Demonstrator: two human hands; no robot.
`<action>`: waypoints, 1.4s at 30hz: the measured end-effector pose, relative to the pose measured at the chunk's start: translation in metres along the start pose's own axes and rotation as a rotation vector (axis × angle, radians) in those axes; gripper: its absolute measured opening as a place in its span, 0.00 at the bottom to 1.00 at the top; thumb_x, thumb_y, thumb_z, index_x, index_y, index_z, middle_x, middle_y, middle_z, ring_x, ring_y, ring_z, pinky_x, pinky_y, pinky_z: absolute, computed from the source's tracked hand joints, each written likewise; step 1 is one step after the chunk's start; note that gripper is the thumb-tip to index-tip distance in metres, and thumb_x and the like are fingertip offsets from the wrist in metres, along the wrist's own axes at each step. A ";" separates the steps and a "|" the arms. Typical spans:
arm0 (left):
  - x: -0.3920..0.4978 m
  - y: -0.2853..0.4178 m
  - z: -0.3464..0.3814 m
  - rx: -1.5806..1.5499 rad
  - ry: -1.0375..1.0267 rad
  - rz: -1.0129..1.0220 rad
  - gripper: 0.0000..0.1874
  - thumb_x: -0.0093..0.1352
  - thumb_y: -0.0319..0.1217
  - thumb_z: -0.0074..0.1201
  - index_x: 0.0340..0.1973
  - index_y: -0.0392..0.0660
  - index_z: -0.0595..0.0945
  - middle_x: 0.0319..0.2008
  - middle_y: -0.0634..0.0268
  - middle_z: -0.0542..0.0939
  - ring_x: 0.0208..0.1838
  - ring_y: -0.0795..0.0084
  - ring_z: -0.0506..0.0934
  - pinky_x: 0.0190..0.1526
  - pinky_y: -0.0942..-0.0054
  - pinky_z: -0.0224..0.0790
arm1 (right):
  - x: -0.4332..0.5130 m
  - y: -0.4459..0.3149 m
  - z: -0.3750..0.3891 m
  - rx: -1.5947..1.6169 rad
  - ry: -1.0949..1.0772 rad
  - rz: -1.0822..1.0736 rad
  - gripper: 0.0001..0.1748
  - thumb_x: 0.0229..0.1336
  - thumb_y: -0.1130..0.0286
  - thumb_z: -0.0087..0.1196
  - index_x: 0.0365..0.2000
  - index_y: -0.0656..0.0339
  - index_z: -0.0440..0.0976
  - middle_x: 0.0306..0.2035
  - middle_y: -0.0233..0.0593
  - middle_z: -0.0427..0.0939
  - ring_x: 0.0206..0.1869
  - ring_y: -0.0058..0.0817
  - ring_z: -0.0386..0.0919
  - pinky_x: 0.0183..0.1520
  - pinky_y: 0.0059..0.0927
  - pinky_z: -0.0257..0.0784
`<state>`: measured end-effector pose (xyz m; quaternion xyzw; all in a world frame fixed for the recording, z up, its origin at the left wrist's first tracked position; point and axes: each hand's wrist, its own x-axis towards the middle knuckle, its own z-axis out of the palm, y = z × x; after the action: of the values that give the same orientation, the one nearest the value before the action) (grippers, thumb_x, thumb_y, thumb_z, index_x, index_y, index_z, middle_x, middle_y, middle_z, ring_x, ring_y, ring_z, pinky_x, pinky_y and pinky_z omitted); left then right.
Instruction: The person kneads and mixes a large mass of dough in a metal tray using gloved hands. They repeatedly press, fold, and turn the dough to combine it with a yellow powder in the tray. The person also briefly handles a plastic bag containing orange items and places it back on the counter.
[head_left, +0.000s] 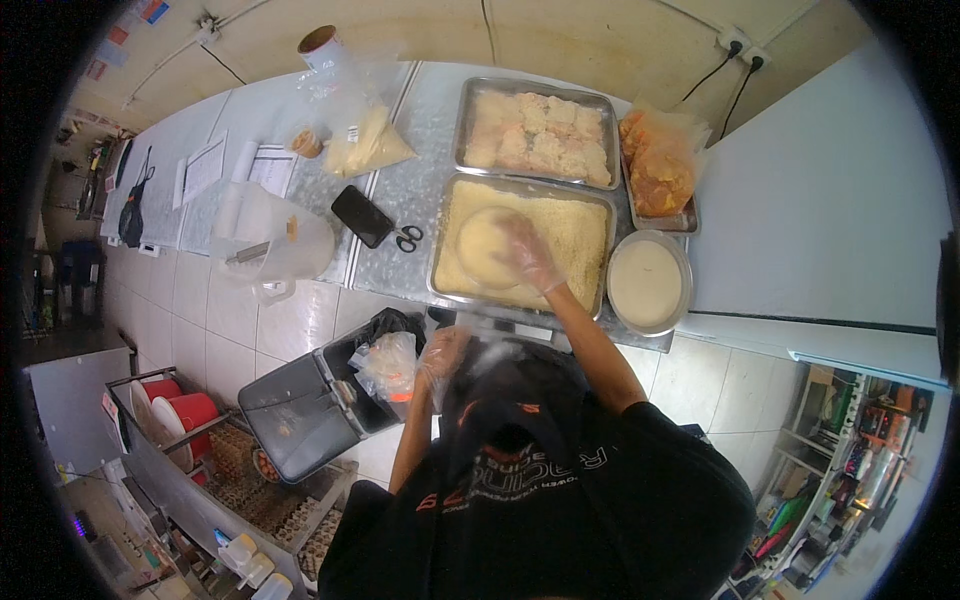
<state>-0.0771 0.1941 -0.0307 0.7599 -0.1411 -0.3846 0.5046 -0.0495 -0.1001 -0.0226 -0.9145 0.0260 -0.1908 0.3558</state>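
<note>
My right hand (531, 255), in a clear plastic glove, is blurred over a round, pale-yellow item (487, 247), perhaps a bowl or sieve of crumbs. This lies in a metal tray (609, 262) of yellow breadcrumbs (585, 225); whether the fingers grip its rim cannot be told. Gloved as well, my left hand (444, 352) is held with curled fingers between the table's front edge and my body, beside a bin. Behind the crumbs, a second metal tray (461, 124) holds several crumb-coated pieces (547, 131). At right stands a round container of pale batter (646, 281).
A bag of orange-coated food (660, 176) sits in a small tray at back right. Scissors (409, 238), a black phone (361, 216), a bag of crumbs (371, 146) and a clear plastic jug (292, 240) lie left. An open bin (300, 412) stands below the table.
</note>
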 end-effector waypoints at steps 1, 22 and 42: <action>0.009 -0.030 0.003 -0.024 -0.012 0.048 0.19 0.75 0.43 0.49 0.27 0.44 0.79 0.18 0.79 0.68 0.22 0.86 0.64 0.22 0.80 0.53 | 0.001 -0.006 -0.004 0.014 0.018 -0.041 0.36 0.54 0.53 0.63 0.59 0.59 0.69 0.62 0.50 0.70 0.65 0.49 0.66 0.68 0.46 0.59; 0.005 0.004 0.004 -0.052 0.268 0.172 0.26 0.76 0.45 0.49 0.17 0.44 0.68 0.14 0.78 0.62 0.18 0.85 0.57 0.19 0.75 0.46 | -0.067 0.093 0.017 -0.685 -0.316 0.044 0.37 0.58 0.41 0.52 0.61 0.52 0.67 0.62 0.48 0.69 0.63 0.49 0.66 0.63 0.55 0.60; 0.037 -0.010 0.054 -0.043 0.192 0.221 0.17 0.75 0.43 0.47 0.29 0.45 0.77 0.21 0.69 0.72 0.25 0.73 0.69 0.27 0.71 0.61 | 0.001 -0.008 -0.019 -0.115 0.174 0.066 0.38 0.56 0.57 0.59 0.66 0.54 0.61 0.66 0.59 0.60 0.67 0.56 0.59 0.68 0.50 0.57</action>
<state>-0.0940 0.1405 -0.0659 0.7623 -0.1664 -0.2552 0.5711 -0.0561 -0.1069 -0.0041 -0.9120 0.0980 -0.2559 0.3052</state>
